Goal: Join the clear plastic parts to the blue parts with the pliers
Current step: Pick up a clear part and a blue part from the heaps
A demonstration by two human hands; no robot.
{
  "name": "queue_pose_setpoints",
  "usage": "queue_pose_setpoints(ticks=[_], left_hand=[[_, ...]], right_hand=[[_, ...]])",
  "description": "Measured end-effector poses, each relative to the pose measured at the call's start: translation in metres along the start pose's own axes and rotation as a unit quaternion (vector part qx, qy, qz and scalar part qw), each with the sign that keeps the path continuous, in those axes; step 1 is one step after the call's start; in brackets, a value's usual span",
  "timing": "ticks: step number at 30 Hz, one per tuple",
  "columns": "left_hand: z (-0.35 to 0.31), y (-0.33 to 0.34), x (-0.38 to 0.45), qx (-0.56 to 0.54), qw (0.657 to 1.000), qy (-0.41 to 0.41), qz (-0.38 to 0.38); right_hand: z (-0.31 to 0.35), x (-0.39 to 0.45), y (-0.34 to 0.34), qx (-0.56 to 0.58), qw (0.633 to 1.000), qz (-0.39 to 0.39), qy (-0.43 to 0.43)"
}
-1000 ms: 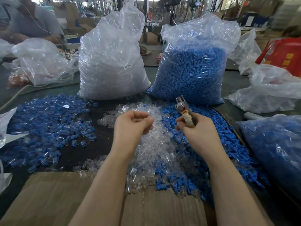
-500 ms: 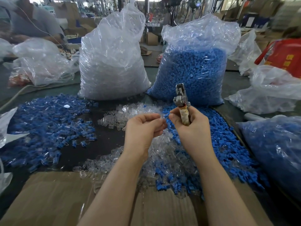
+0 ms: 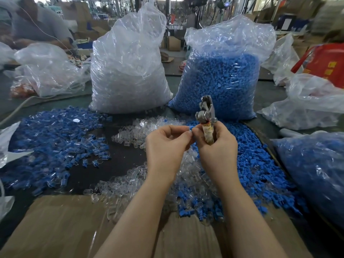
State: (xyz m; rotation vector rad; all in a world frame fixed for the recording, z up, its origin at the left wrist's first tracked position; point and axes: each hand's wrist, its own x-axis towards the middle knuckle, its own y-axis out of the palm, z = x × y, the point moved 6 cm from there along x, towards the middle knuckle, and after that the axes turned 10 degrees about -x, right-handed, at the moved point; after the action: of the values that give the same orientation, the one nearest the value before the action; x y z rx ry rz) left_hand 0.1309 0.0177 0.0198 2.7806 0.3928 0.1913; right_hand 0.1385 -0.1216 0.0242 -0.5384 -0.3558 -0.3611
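Metal pliers [image 3: 205, 116] point upright (gripped by right hand [image 3: 216, 146]); left hand [image 3: 167, 144] pinches blue part [image 3: 190, 128].

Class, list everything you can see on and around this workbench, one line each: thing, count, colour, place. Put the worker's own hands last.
Bag of clear parts: one, clear, back centre, upright.
Bag of blue parts: one, blue, back, right of the clear bag.
Joined pieces: a heap, blue and clear, left.
Loose clear parts: a heap, clear, centre.
Loose blue parts: a heap, blue, right of centre.
Third bag: one, blue contents, right edge.
Cardboard: one sheet, brown, near edge.
Red container: one, red, far right.
Pliers: one, metal, held upright, tip up.
Blue part: one, blue, between both hands' fingertips.
Left hand: pinches the blue part.
Right hand: grips the pliers.
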Motion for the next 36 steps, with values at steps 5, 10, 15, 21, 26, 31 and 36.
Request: queue_pose_setpoints(ticks=[5,10,15,21,26,31,36], left_hand=[[-0.006,0.001,-0.003,0.079,0.993,0.084,0.000],[-0.009,-0.001,-0.003,0.113,0.986,0.124,-0.008],[-0.009,-0.003,-0.003,0.129,0.981,0.145,-0.017],[-0.009,-0.004,-0.004,0.145,0.974,0.175,-0.015],[-0.009,-0.005,-0.004,0.163,0.967,0.197,-0.011],[-0.005,-0.009,0.001,0.135,0.978,0.158,-0.015],[0.000,-0.012,0.007,0.008,0.997,0.081,-0.016]], right_hand=[[0.000,0.000,0.003,0.011,1.000,0.013,0.018],[0.001,0.003,0.004,0.019,0.999,0.047,0.014],[0.000,0.002,0.006,0.032,0.996,0.081,0.028],[0.001,0.001,0.008,0.023,0.995,0.090,0.043],[0.003,0.002,0.008,0.017,0.995,0.091,0.047],[0.003,0.002,0.009,0.032,0.990,0.132,0.047],[-0.007,0.003,0.004,-0.008,0.977,0.212,0.031]])
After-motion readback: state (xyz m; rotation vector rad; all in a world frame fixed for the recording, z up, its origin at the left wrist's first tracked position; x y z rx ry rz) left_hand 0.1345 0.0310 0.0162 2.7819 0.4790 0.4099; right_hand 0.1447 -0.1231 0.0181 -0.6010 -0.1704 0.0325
